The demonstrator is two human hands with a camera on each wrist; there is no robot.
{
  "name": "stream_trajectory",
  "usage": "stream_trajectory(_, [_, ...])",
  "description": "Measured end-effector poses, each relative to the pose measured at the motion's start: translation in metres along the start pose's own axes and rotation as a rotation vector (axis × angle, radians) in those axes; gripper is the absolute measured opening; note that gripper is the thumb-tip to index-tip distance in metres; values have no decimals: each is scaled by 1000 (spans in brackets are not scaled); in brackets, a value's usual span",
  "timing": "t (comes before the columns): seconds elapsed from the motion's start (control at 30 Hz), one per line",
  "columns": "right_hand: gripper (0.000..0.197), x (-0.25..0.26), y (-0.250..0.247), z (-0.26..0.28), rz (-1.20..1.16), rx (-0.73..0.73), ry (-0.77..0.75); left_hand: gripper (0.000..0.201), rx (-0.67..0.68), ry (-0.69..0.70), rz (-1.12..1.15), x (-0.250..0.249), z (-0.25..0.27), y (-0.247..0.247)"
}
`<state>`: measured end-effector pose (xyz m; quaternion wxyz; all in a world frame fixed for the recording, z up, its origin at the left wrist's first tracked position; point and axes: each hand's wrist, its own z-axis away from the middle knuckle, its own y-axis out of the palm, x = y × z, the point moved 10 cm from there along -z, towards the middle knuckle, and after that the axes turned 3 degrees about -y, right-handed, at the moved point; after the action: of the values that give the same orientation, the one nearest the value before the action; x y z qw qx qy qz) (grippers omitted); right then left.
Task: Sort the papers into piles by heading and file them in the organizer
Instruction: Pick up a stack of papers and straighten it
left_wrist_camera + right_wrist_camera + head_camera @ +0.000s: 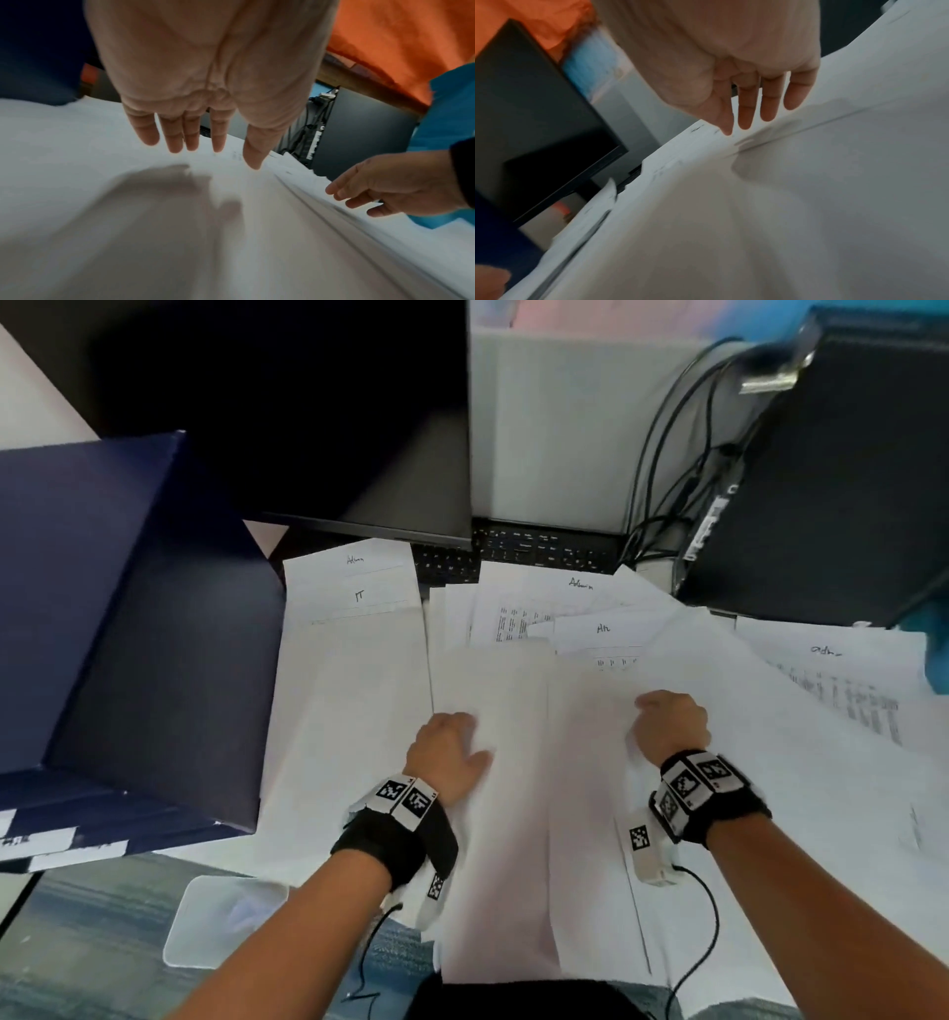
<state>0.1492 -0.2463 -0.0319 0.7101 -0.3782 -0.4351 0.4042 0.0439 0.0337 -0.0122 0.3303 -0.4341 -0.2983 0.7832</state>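
Papers (513, 711) lie fanned across the desk in front of me, overlapping from about 10 o'clock round to 3 o'clock, several with handwritten headings near their top edges. One tidier stack (354, 660) sits at 11 o'clock, its top sheets headed in pen; I read "IT" on one, the rest being too faint to be sure of. My left hand (449, 755) hovers low over the middle sheets at 12 o'clock, and from the left wrist camera I see its fingers (177, 134) straight and slightly spread, gripping nothing, a shadow on the paper beneath them. My right hand (670, 726) is at 1 o'clock over the loose spread; the right wrist camera shows its fingers (746, 109) extended and close together, pointing down toward a paper edge, also holding nothing. Whether the tips touch the sheet I cannot tell.

The dark blue organizer (128, 634) stands open at 9 o'clock, just beside the tidy stack, with white labels along its near edge. A black monitor (334, 428) rises at 12 o'clock behind the papers, a keyboard (544, 549) partly buried under their far edges. A black computer tower (832, 495) with cables sits at 2 o'clock.
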Motion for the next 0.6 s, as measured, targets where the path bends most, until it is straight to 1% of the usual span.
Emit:
stream_trajectory(0.07, [42,-27,-9,-9,22,31,50,52,97,14,74,-18,-3,27])
stream_trajectory(0.13, [44,-50,-16,-17,71,71,70,50,134,-24,163,-31,-4,49])
stream_trajectory(0.17, [48,-59,-19,-19,105,95,74,48,131,-50,228,-37,-4,57])
stream_trajectory(0.23, [58,-73,-22,-22,142,141,93,44,142,-156,381,-41,-6,78])
stream_trajectory(0.27, [63,-77,-22,-23,156,162,93,46,161,-219,488,-44,-6,90])
stream_trajectory(0.3, [65,-79,-22,-24,169,178,79,51,173,-263,581,-50,-3,98])
stream_trajectory(0.33, [66,-79,-22,-25,182,186,63,59,164,-294,623,-53,-5,107])
stream_trajectory(0.4, [63,-78,-19,-27,208,198,36,80,108,-307,636,-55,-12,122])
stream_trajectory(0.43, [61,-77,-19,-27,224,203,17,84,89,-312,639,-61,-12,124])
stream_trajectory(0.47, [59,-76,-18,-28,243,208,-3,77,82,-320,648,-68,-11,123])
stream_trajectory(0.53, [56,-73,-17,-28,274,220,-43,49,63,-323,629,-79,-13,117])
stream_trajectory(0.57, [56,-71,-17,-28,284,228,-67,43,33,-321,619,-82,-18,113])
stream_trajectory(0.6, [56,-70,-16,-28,289,238,-89,42,2,-321,617,-85,-22,107])
